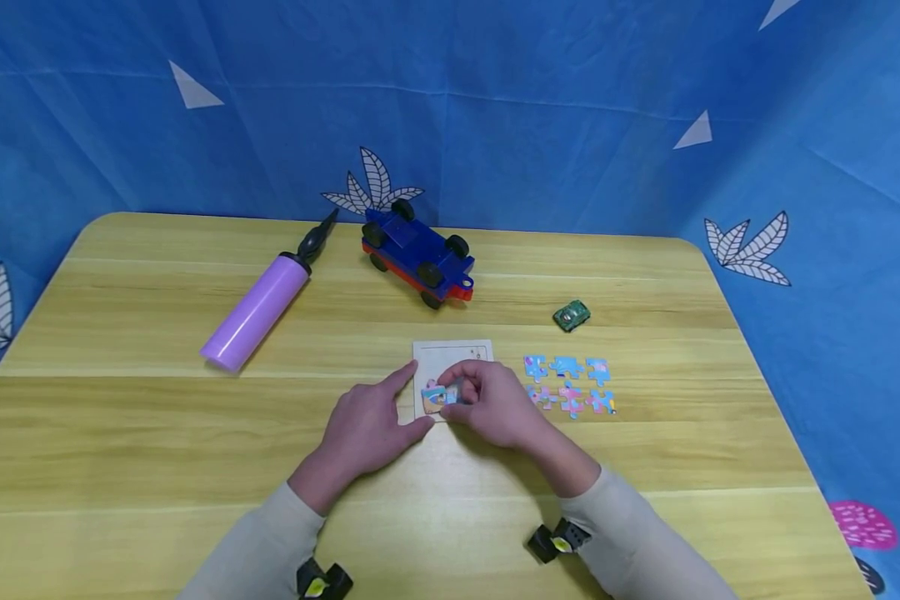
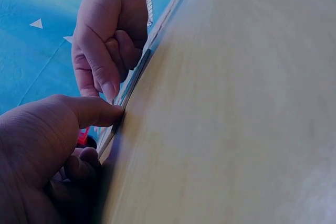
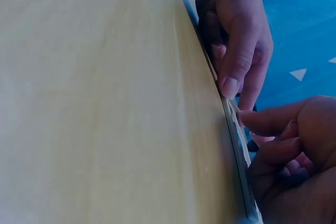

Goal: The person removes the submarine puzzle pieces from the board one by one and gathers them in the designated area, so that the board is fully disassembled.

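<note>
Low in the head view, we are looking down at two pale sleeves reaching up from the bottom edge across the wooden counter. At centre frame, the left hand is lying on the wood, its forefinger and thumb stretched out straight to steady the left edge of a pale puzzle tray. The right hand is curling its fingers around a colourful puzzle piece, pinching it over the lower left part of the tray; in the left wrist view we are seeing those fingertips pressing down at the tray's edge.

Just right of the hands, six loose puzzle pieces are lying in two rows on the counter. Slightly above them, a small green toy car is sitting alone. Farther up, near centre, a blue and red toy truck is resting wheels up. To its left, a purple hand pump is lying diagonally, its black nozzle pointing to the upper right. A blue backdrop with leaf prints is filling the top of the frame.
</note>
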`<act>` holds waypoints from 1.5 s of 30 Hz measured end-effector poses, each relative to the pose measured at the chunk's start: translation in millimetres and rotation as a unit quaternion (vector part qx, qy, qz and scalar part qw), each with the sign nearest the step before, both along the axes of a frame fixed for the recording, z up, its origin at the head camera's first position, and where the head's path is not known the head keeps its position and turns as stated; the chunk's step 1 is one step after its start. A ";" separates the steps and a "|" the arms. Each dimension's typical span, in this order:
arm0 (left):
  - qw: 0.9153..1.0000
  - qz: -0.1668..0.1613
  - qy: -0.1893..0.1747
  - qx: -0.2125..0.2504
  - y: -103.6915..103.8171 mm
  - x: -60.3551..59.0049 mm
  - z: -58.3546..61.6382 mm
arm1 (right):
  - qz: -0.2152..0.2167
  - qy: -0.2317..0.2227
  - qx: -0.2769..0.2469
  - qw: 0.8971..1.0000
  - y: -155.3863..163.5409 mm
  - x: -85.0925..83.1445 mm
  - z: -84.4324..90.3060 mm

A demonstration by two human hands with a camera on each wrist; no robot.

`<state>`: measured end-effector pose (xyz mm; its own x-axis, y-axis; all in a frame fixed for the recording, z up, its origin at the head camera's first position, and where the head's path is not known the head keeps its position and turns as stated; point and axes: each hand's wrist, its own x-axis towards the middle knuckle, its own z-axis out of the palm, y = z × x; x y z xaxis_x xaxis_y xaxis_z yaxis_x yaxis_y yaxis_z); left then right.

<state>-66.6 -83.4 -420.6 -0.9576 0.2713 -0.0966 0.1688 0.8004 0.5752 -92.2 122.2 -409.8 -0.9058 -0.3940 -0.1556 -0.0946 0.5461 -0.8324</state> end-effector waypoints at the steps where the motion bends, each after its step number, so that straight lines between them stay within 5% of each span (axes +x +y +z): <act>1: 1.000 0.000 -0.001 0.000 0.0 0.0 0.0 | 0.000 0.004 -0.002 1.000 0.5 1.1 0.4; 45: 1.000 0.007 -0.020 -0.009 2.6 -0.5 2.2 | -0.088 0.017 -0.057 0.994 101.1 66.9 -4.4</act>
